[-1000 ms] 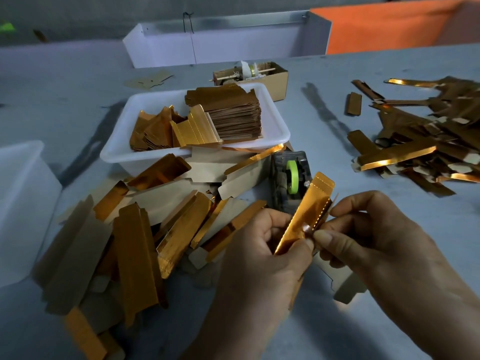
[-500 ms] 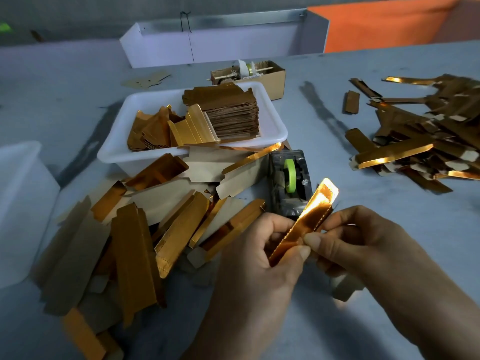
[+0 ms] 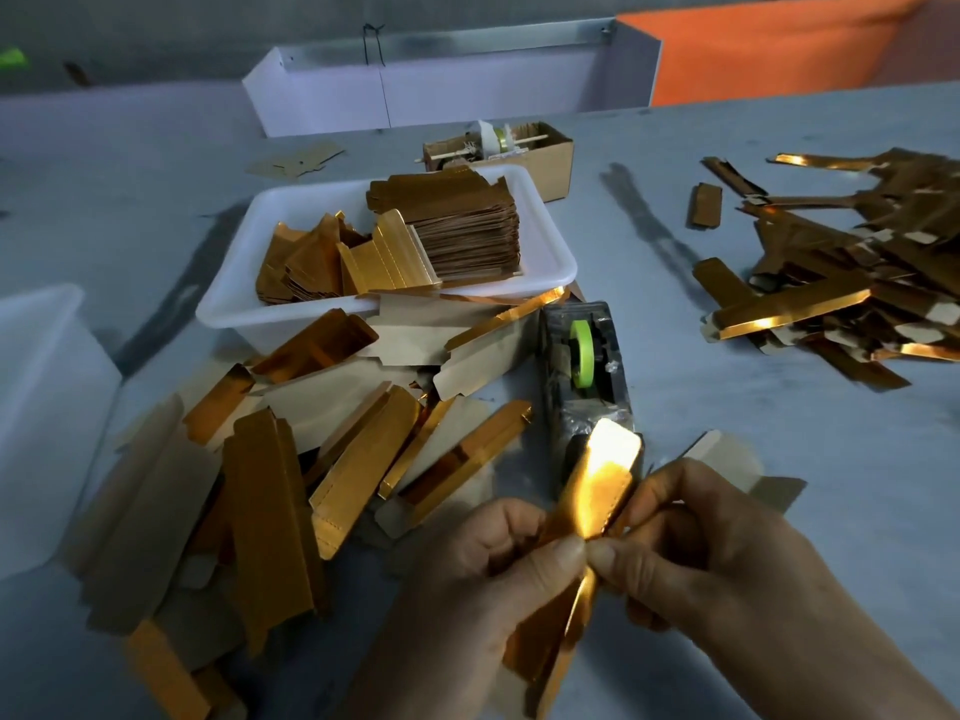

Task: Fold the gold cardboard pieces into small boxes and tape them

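Fingers (image 3: 550, 558) of both hands pinch one gold strip (image 3: 597, 491), the left hand (image 3: 467, 589) and right hand (image 3: 727, 579) meeting thumb to thumb at its middle, just in front of the tape dispenser (image 3: 584, 366) on the worktop (image 3: 727, 407). Likely mid-fold. Uneven thumb pressure could set the crease off its score line (foil card holds creases), leaving a crooked box that tapes badly.

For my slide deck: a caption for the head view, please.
Both hands, left hand and right hand, pinch a gold cardboard piece near the tape dispenser.
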